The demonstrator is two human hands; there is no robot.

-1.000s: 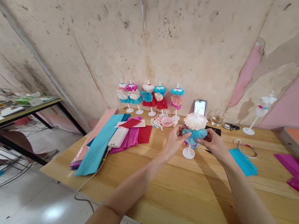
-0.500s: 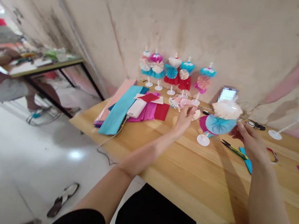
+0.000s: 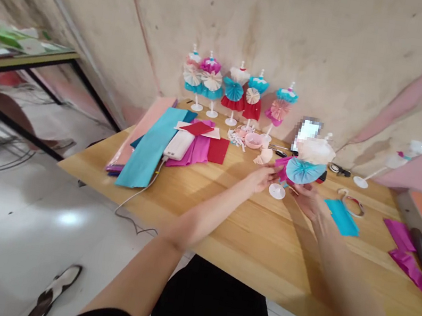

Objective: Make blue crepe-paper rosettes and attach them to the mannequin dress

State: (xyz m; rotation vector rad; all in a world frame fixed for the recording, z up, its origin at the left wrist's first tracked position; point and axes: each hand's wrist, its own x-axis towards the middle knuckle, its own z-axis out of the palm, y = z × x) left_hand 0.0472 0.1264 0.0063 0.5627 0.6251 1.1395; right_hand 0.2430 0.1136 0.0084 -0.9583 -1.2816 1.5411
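Note:
A small white dress-form stand [image 3: 277,192] wears a pale ruffled paper top [image 3: 315,151], a pleated light-blue paper fan [image 3: 305,172] and a magenta paper skirt [image 3: 281,164]. My left hand [image 3: 264,180] is closed at the skirt's left edge, its fingertips against the magenta paper. Under the blue fan, my right hand [image 3: 308,200] has its fingers curled in close to the skirt. A thin tip shows by those fingers, but what they hold is mostly hidden. A blue paper strip [image 3: 342,218] lies right of that hand.
Several dressed stands [image 3: 233,94] line the wall. Folded coloured paper [image 3: 151,148], a white power bank [image 3: 179,145] with a cable, and a pink bowl [image 3: 254,141] lie at the left and back. To the right are a ring-shaped band [image 3: 355,205], magenta scraps [image 3: 414,270] and another stand [image 3: 360,182].
My left hand has come right and down to the skirt. My right hand has moved down and left beneath the fan. The snips that lay beside it are no longer visible. The view has shifted right.

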